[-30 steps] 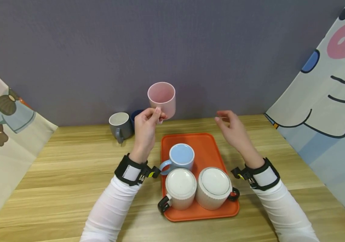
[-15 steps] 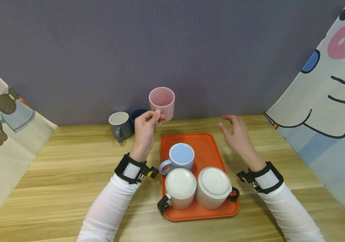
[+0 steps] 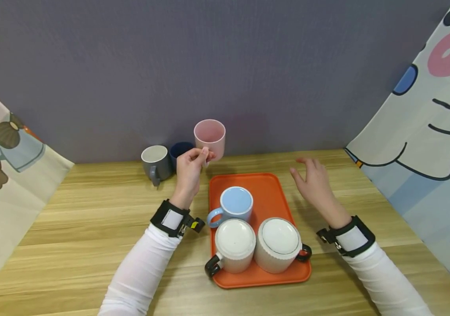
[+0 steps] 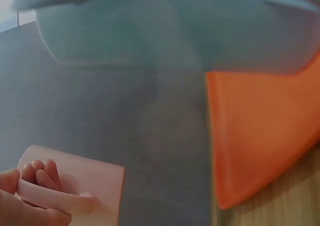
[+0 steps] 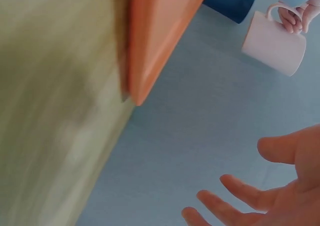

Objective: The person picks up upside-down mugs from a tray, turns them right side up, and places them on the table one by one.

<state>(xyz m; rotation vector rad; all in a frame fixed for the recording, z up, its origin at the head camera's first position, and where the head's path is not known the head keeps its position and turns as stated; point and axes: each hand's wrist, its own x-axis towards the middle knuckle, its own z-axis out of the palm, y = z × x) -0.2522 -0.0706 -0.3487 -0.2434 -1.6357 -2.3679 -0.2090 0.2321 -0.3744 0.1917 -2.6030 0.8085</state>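
Note:
My left hand pinches the handle of a pink mug, mouth up, near the back wall. In the left wrist view the fingers wrap the mug's handle. Whether its base touches the table cannot be told. My right hand is held right of the orange tray, fingers spread and holding nothing; the right wrist view shows its fingers apart. On the tray, a light blue mug and two pale ribbed mugs with black handles stand upside down.
Left of the pink mug, a grey mug and a dark blue mug stand by the grey wall. Printed cloths hang on both sides. The table has a wood grain.
My left hand has brought the pink mug lower, toward the table's back edge. My right hand has drawn back to the right and nearer. The mugs on the tray stay put.

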